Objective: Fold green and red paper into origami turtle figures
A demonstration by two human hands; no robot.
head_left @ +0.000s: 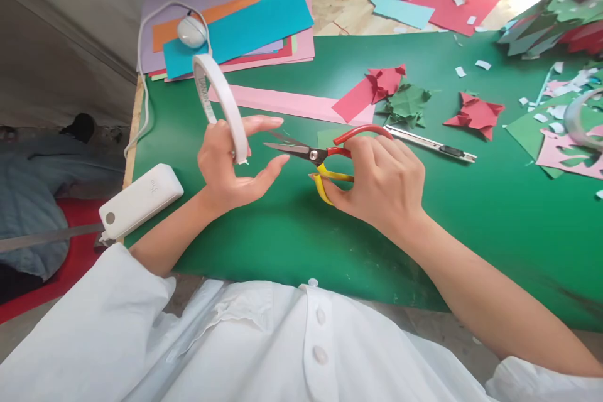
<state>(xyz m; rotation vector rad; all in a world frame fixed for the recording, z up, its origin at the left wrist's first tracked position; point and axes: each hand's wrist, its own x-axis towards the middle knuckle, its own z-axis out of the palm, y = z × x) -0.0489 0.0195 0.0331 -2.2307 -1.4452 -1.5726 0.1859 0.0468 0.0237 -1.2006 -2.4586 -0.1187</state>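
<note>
My right hand [386,179] grips scissors [313,154] with red and yellow handles, their blades slightly apart and pointing left. My left hand [235,166] has a roll of white tape [228,103] hooked on it, held upright. Its thumb and index finger are spread on either side of the scissor tips. Behind the hands, a long pink paper strip [282,102] lies on the green mat [292,232]. A red folded piece [386,83], a green folded piece [407,105] and a box cutter [431,143] lie beyond my right hand.
Stacked coloured paper [254,25] with a white mouse-shaped object [192,31] is at the back left. A white power bank [141,201] sits at the left edge. Another red folded piece [475,114], paper scraps [537,132] and a tape roll [584,119] lie at the right.
</note>
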